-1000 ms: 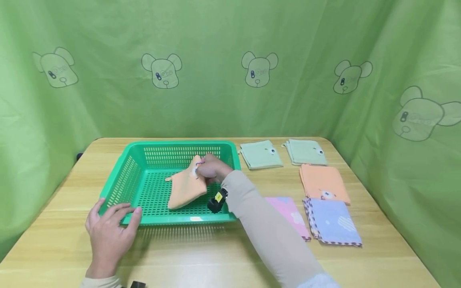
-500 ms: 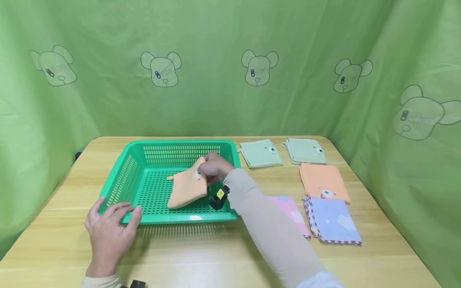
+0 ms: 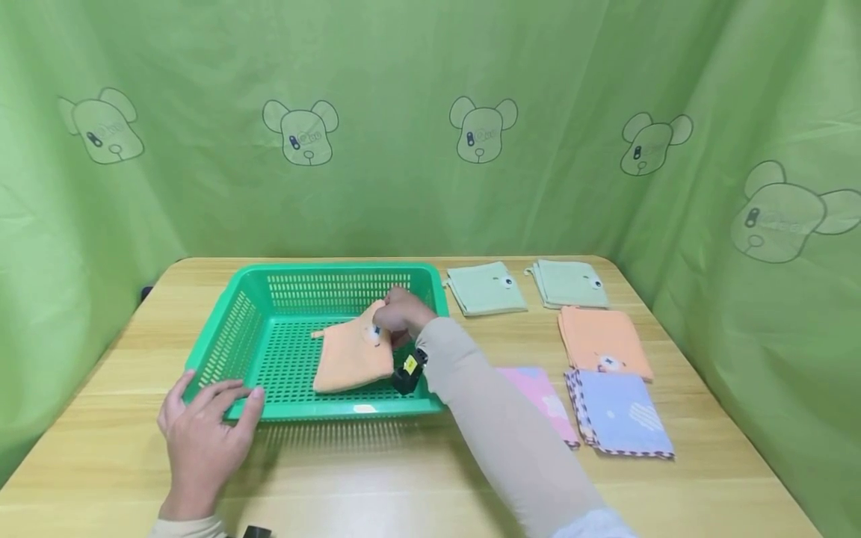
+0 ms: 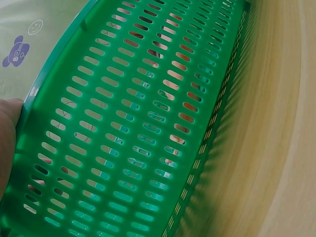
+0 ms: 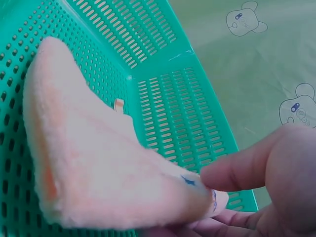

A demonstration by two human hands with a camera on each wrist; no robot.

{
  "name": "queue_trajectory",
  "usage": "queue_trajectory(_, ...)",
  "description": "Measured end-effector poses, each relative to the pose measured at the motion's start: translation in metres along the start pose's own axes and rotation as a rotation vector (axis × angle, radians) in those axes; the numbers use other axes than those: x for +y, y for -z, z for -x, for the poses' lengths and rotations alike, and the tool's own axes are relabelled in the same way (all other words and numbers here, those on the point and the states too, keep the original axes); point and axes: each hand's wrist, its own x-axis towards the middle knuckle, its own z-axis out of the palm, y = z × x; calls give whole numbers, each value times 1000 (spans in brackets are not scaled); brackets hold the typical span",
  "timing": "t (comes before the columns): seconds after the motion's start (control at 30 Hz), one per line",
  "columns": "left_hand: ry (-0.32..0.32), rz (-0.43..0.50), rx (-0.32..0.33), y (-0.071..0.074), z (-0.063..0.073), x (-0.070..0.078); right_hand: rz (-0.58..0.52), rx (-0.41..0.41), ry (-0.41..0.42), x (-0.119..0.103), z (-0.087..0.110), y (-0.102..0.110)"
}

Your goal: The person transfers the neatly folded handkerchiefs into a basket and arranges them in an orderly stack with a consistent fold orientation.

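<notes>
My right hand (image 3: 403, 312) pinches one corner of an orange washcloth (image 3: 351, 357) with an animal face inside the green plastic basket (image 3: 350, 409). In the right wrist view the thumb lies on top of the washcloth (image 5: 98, 163) and the fingers pass under it. Its far side slopes down into the basket, and a small loop sticks out at its edge. At the front left corner my left hand (image 3: 207, 437) holds the basket's rim with bent fingers. The left wrist view shows the slotted outer wall of the basket (image 4: 123, 118) and part of that hand at the rim.
To the right lie two folded pale green washcloths (image 3: 487, 290), another orange washcloth (image 3: 605, 340) and a blue one (image 3: 625, 411) with checked trim. A pink washcloth (image 3: 538, 400) is partly hidden by my right forearm. Green curtains (image 3: 403, 202) surround the wooden table (image 3: 377, 493).
The orange washcloth has come lower and flatter in the basket, and its face turns more upward. The right hand stays almost in place on its corner. My left hand has not moved.
</notes>
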Motion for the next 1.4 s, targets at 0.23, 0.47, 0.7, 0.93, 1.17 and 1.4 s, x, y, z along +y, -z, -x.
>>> queue_trajectory(0.23, 3, -2, -1, 0, 0, 0, 57, -8, 4, 0, 2, 1)
queue_trajectory(0.47, 10, 0, -4, 0, 1, -1, 64, -7, -8, -1, 5, 1)
queue_trajectory(0.7, 15, 2, -9, 0, 1, 0, 82, -16, -27, -1, 7, 1)
queue_trajectory(0.93, 11, -4, -8, 1, 2, 0, 121, -10, -40, -1, 5, 0)
queue_trajectory(1.17, 0, 0, -1, 0, 2, 0, 116, 2, -64, -1, 6, -1)
queue_trajectory(1.4, 8, -4, -6, 1, 1, 1, 95, 13, -72, -2, 7, -1)
